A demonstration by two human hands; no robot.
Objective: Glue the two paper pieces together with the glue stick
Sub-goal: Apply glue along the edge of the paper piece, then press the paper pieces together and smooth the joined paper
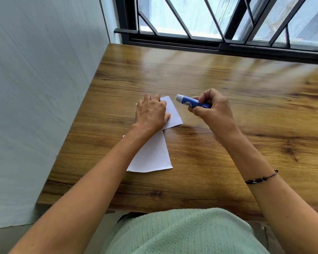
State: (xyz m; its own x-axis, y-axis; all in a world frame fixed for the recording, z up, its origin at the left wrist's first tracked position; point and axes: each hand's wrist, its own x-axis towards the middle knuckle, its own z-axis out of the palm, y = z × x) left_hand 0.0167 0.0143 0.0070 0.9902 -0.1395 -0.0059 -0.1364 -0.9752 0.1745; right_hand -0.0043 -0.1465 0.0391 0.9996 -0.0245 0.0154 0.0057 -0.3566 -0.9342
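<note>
Left hand (151,112) flat, pressing far paper (173,114) onto table (246,99). Right hand (212,111) clamped on glue stick (191,102), tip twd paper. Near paper (152,156) overlapped at far end.

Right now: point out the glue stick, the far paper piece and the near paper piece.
glue stick (191,102): head view, on the blue barrel.
far paper piece (173,114): head view, on its bare right half.
near paper piece (152,154): head view, on its middle.

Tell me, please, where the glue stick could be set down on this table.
Bare wood lies right of the papers, under the right hand out to the table edge, and beyond toward the window. The left hand crowds the papers.
</note>
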